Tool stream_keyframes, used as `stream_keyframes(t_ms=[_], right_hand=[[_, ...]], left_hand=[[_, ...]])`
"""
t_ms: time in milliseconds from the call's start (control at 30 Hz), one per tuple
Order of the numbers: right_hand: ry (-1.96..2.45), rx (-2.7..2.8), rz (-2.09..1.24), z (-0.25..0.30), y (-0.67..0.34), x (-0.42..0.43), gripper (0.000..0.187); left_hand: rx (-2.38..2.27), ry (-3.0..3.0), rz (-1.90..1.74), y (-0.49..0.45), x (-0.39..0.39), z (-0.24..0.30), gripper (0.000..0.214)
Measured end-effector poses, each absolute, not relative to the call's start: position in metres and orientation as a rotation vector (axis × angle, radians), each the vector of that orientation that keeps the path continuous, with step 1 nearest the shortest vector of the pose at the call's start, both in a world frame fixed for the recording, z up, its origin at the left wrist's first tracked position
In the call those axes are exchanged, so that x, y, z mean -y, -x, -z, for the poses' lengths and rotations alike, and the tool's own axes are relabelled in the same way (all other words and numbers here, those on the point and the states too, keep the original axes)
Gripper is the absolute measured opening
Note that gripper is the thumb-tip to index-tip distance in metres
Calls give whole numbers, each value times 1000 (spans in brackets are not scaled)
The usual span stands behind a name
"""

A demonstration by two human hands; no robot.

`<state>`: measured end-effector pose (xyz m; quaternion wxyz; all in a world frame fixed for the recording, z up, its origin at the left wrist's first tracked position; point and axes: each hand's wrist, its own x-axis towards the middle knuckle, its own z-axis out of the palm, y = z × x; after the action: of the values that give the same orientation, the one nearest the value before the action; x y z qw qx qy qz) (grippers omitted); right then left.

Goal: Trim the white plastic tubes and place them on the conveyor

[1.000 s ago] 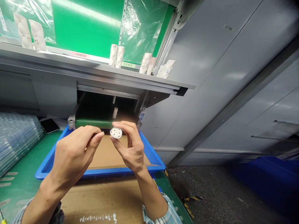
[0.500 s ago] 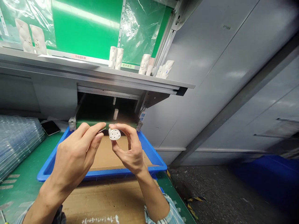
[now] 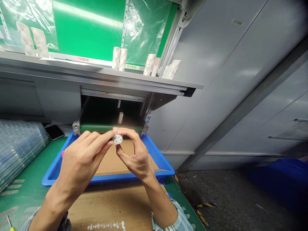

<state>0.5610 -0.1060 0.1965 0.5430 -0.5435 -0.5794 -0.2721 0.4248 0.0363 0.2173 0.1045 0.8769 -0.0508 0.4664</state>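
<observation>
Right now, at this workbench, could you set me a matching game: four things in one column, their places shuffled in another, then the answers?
Things:
1. Round white part
2. Black phone
3. White cylinders
4. Stack of clear plastic trays

Places:
A. On the green bench mat, far left
B. Standing on the metal shelf
C. At the fingertips between the left hand and right hand
D. Just behind the far left corner of the blue tray

Pairs: 1-C, 2-D, 3-B, 4-A

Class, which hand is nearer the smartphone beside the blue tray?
Left: the left hand is down-right of the smartphone; the right hand lies farther right, beyond the left.
</observation>
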Motion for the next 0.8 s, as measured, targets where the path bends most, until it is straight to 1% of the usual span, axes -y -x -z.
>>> stream_keyframes(t_ms=[800], right_hand=[[1344,1397,703,-197,-562,107,45]], left_hand=[[83,-2554,-1372,-424,-37,-216,29]])
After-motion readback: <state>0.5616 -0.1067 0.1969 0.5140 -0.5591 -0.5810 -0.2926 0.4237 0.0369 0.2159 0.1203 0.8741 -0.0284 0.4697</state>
